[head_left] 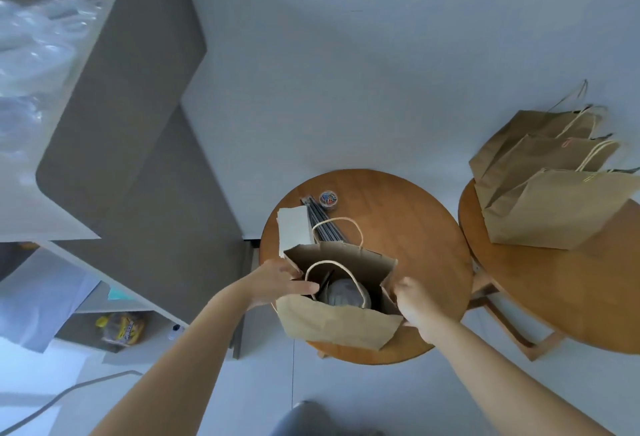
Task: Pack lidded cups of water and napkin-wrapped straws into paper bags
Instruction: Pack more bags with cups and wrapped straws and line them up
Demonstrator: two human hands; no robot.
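Paper bag (341,326) stands open on the near edge of the round bench (415,228), held between both hands. The lidded cup (341,292) sits upright at its bottom, below and just right of the left hand (277,283), whose fingers (304,287) lie nearly straight across the left rim and hold nothing that shows. A thin dark stick, probably a straw, leans beside the cup right at those fingertips; whether a napkin wraps it cannot be told. The right hand (414,300) has its fingers curled round the bag's right side fold, steadying it. The near handle loop arches over the cup, closer to the left hand, so a lift would likely start there. Spare straws (323,224) lie behind the bag, long axis pointing away from the person, touching the napkin stack (294,231).
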